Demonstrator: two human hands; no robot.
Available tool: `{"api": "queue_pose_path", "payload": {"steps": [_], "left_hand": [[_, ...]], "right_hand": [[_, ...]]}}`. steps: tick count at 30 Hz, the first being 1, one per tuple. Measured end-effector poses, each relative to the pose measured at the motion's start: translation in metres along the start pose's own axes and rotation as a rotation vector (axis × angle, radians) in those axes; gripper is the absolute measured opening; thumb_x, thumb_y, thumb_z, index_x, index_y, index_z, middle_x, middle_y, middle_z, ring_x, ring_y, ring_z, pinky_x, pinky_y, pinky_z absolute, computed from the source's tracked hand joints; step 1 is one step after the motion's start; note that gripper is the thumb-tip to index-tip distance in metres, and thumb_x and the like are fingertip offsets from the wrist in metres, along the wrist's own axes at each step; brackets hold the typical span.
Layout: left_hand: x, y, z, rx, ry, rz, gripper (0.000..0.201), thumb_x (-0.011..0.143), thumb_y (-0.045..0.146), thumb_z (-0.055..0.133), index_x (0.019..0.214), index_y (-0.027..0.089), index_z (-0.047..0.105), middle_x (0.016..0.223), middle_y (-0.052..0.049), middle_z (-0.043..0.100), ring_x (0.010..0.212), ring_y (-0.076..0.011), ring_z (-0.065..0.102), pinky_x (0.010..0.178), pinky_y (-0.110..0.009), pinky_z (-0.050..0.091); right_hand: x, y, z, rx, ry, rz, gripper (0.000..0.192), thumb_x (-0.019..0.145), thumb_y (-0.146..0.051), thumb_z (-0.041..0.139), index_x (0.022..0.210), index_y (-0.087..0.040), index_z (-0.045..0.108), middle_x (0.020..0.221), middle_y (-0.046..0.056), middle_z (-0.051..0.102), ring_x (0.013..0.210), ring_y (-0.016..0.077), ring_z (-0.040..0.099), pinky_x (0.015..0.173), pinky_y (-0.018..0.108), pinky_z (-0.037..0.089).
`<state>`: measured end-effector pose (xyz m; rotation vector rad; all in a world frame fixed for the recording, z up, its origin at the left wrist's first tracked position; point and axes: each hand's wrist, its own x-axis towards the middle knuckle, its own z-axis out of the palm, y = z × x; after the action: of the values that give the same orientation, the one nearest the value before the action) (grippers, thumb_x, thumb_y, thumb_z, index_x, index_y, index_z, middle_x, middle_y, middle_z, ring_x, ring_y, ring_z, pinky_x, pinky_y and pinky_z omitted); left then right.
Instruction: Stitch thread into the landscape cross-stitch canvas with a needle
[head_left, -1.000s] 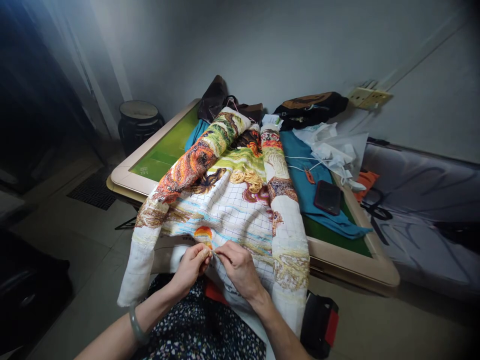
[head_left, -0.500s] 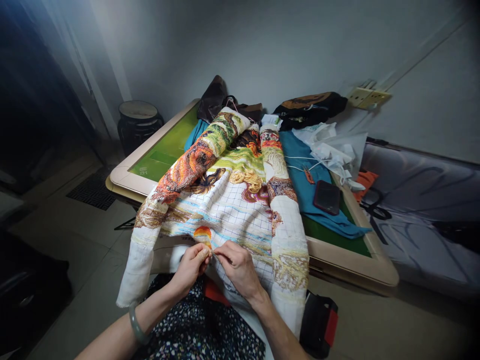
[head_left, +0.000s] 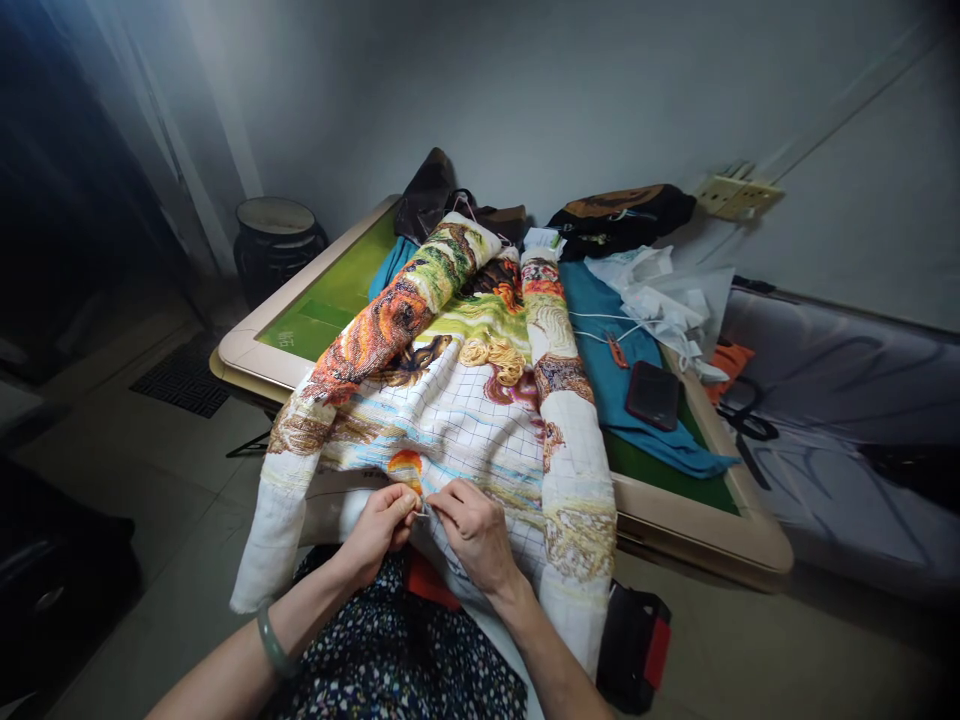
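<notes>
A large cross-stitch cloth [head_left: 469, 425] with printed grid lines and stitched patches lies over the table, its two sides rolled up into a left roll [head_left: 375, 335] and a right roll [head_left: 574, 450]. My left hand [head_left: 386, 520] is closed in a pinch at the cloth's near edge, just below an orange stitched disc [head_left: 405, 465]. A short pale thread [head_left: 421, 513] shows at its fingertips. Close beside it, my right hand [head_left: 472, 525] pinches too; whatever lies between its fingers is too small to make out. Tan yarn skeins [head_left: 495, 357] rest on the cloth's middle.
The table [head_left: 247, 345] has a pale frame and green top. On its right side are a teal cloth [head_left: 611, 375], a phone [head_left: 653, 395], orange-handled snips [head_left: 616, 351] and white plastic bags [head_left: 667, 295]. Dark bags [head_left: 619, 215] stand against the wall. A stool [head_left: 276, 235] is at left.
My hands have stayed close together at the cloth's edge, with small finger movements. A pale bit of thread now shows more plainly between them.
</notes>
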<state>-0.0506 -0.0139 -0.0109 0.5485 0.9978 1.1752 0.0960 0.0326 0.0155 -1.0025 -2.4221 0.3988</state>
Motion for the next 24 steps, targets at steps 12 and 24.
{"api": "queue_pose_path", "payload": {"steps": [12, 24], "left_hand": [[0.0031, -0.0034, -0.0003, 0.015, 0.020, -0.025, 0.032, 0.073, 0.044, 0.064, 0.069, 0.018, 0.046, 0.051, 0.009, 0.032, 0.042, -0.0039, 0.020, 0.042, -0.021, 0.009], [0.0089, -0.0025, -0.0023, 0.134, -0.068, 0.091, 0.031, 0.080, 0.044, 0.056, 0.068, 0.019, 0.043, 0.054, 0.008, 0.031, 0.048, -0.0075, 0.023, 0.045, -0.022, 0.016]], "right_hand": [[0.0000, 0.0008, 0.0026, 0.000, 0.021, 0.005, 0.021, 0.087, -0.010, 0.052, 0.081, -0.020, 0.069, 0.073, 0.004, 0.060, 0.071, 0.0157, 0.054, 0.062, 0.024, 0.038], [-0.0002, 0.0020, 0.0084, 0.054, 0.093, 0.003, 0.025, 0.088, -0.008, 0.049, 0.083, -0.019, 0.070, 0.072, 0.004, 0.060, 0.070, 0.0170, 0.054, 0.061, 0.026, 0.040]]}}
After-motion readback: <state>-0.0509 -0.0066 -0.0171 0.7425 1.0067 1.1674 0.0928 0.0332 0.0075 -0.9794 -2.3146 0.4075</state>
